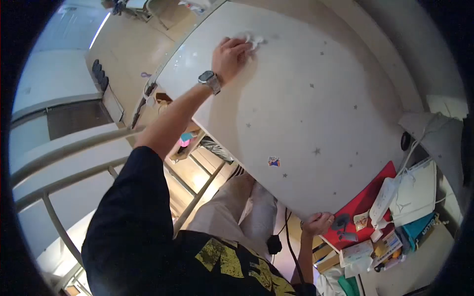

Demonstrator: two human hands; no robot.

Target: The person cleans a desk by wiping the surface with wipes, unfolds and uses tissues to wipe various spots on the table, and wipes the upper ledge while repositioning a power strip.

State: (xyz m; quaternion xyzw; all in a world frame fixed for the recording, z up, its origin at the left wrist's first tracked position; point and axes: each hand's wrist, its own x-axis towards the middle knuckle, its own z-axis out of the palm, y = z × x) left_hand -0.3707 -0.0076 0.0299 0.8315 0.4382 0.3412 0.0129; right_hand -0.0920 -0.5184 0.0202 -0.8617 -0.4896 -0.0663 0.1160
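At the far left part of the white table (296, 113), one arm with a wristwatch (208, 79) reaches out. Its hand, my left hand (231, 58), is closed round a crumpled white tissue (255, 41) that touches the table top. My right hand (318, 223) rests at the near right edge of the table, beside a red mat (368, 207); its fingers are curled at the edge, and whether they grip anything but the edge is hard to see. Small grey stars and a colourful sticker (274, 161) mark the table top.
White devices and cables (414, 192) lie at the right beyond the red mat, with papers and small items (387, 249) below. A black round object (405, 141) is near the right edge. Metal rails (64, 153) run along the left.
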